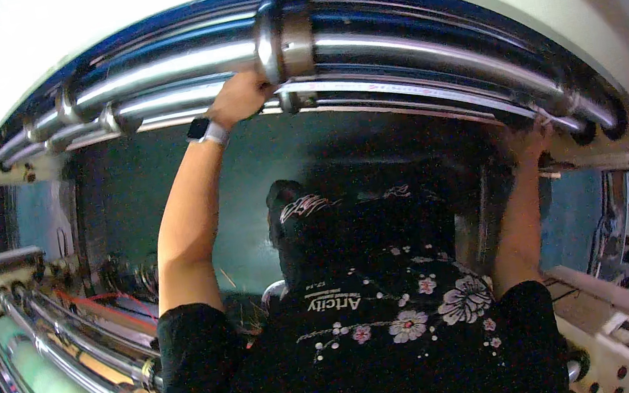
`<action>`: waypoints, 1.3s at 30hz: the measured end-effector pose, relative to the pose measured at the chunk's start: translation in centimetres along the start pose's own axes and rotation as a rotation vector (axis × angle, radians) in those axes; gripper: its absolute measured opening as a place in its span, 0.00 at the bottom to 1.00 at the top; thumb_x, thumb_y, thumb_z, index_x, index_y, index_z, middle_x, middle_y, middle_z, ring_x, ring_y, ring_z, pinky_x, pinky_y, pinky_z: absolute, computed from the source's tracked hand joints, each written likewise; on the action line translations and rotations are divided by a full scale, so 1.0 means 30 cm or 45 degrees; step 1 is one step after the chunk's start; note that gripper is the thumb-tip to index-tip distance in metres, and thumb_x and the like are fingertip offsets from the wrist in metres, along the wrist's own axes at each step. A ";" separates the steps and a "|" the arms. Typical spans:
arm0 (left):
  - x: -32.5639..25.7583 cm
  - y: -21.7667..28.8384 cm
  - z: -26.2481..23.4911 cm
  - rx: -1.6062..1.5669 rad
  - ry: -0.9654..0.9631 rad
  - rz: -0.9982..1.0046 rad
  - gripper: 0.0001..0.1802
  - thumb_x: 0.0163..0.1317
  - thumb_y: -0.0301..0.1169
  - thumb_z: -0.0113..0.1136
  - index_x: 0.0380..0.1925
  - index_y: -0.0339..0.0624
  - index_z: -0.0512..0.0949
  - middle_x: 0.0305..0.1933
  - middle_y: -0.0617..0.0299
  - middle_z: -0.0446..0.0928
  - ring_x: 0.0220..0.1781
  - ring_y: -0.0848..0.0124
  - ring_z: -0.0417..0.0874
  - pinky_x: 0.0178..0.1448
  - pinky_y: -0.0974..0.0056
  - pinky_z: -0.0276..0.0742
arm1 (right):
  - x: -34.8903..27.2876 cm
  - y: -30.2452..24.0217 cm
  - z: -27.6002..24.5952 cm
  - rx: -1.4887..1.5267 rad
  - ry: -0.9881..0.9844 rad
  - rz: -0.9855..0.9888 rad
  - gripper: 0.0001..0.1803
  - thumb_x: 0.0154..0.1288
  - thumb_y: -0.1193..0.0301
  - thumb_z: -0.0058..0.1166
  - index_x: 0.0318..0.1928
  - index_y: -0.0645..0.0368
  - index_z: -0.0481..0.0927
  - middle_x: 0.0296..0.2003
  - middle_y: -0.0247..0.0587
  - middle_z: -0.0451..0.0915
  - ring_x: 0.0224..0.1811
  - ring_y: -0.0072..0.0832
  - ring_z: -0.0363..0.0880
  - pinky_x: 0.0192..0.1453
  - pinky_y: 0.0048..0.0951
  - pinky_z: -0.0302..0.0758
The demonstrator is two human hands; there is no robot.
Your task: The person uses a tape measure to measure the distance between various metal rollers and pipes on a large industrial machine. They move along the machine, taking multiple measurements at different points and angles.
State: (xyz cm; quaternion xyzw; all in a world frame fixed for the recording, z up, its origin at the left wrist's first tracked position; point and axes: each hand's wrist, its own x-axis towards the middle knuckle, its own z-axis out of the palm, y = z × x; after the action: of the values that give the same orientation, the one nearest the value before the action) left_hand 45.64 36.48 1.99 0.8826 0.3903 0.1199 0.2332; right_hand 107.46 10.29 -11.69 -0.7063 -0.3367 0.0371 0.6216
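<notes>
My left hand (240, 98), with a watch (205, 128) on its wrist, reaches up to the wide metal collar (270, 43) on the thick upper shaft (171, 71). Its fingers are curled in against the lower left side of the collar, the tips partly hidden. A pale strip with printed marks (388, 89) runs to the right along the lower bar. Far right, my right hand (534, 139) is raised to the right end of the lower shaft (510, 106). That hand lies in shadow, and its fingers are too blurred to read.
Smaller collars (67, 106) sit on the shafts at left. A white machine cover (137, 10) arches overhead. Lower left are more rollers (69, 363) and red cables (101, 300). A dark green panel (140, 183) stands behind my arms. A pale machine frame (613, 314) is at lower right.
</notes>
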 end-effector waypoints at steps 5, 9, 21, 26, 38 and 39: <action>-0.020 0.003 -0.047 0.032 -0.207 -0.099 0.14 0.55 0.39 0.49 0.38 0.46 0.76 0.39 0.49 0.75 0.42 0.53 0.75 0.46 0.55 0.69 | -0.087 -0.247 0.163 0.027 -0.043 0.197 0.49 0.41 0.33 0.45 0.60 0.48 0.56 0.54 0.51 0.62 0.57 0.50 0.59 0.61 0.50 0.52; 0.027 0.035 -0.030 0.047 -0.136 -0.058 0.16 0.55 0.42 0.49 0.37 0.46 0.77 0.38 0.50 0.76 0.42 0.53 0.75 0.46 0.55 0.70 | -0.009 -0.040 -0.030 -0.522 -0.070 -0.173 0.45 0.48 0.34 0.40 0.60 0.49 0.56 0.56 0.49 0.61 0.58 0.47 0.58 0.63 0.47 0.47; 0.018 0.098 -0.067 0.180 -0.176 -0.200 0.18 0.53 0.43 0.51 0.34 0.40 0.77 0.37 0.46 0.76 0.39 0.52 0.77 0.45 0.54 0.71 | -0.042 -0.093 0.018 0.365 0.040 0.318 0.30 0.57 0.45 0.41 0.51 0.55 0.64 0.42 0.43 0.67 0.43 0.36 0.62 0.46 0.37 0.60; 0.015 -0.004 -0.008 0.095 -0.116 -0.204 0.16 0.51 0.37 0.54 0.36 0.38 0.76 0.34 0.45 0.76 0.38 0.51 0.77 0.43 0.55 0.71 | -0.150 -0.217 0.150 0.919 0.224 0.769 0.24 0.60 0.48 0.40 0.45 0.53 0.68 0.28 0.37 0.69 0.26 0.28 0.63 0.29 0.27 0.63; 0.004 0.118 -0.048 -0.189 -0.080 -0.291 0.16 0.52 0.33 0.56 0.42 0.42 0.74 0.37 0.50 0.77 0.40 0.59 0.78 0.41 0.60 0.70 | -0.186 -0.231 0.200 1.048 0.480 0.851 0.23 0.57 0.48 0.47 0.35 0.56 0.67 0.17 0.30 0.63 0.14 0.22 0.60 0.15 0.26 0.58; 0.009 0.120 -0.048 -0.239 -0.118 -0.353 0.17 0.52 0.33 0.56 0.43 0.41 0.73 0.38 0.50 0.77 0.41 0.59 0.78 0.42 0.60 0.70 | -0.174 -0.224 0.191 0.943 0.531 0.775 0.21 0.57 0.50 0.48 0.35 0.56 0.67 0.17 0.30 0.64 0.15 0.22 0.60 0.14 0.26 0.58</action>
State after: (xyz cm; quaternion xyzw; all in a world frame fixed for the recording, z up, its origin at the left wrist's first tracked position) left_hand 47.53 35.03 5.04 0.7993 0.4841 0.0816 0.3466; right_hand 97.84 12.46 -8.81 -0.4973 0.0505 0.1916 0.8446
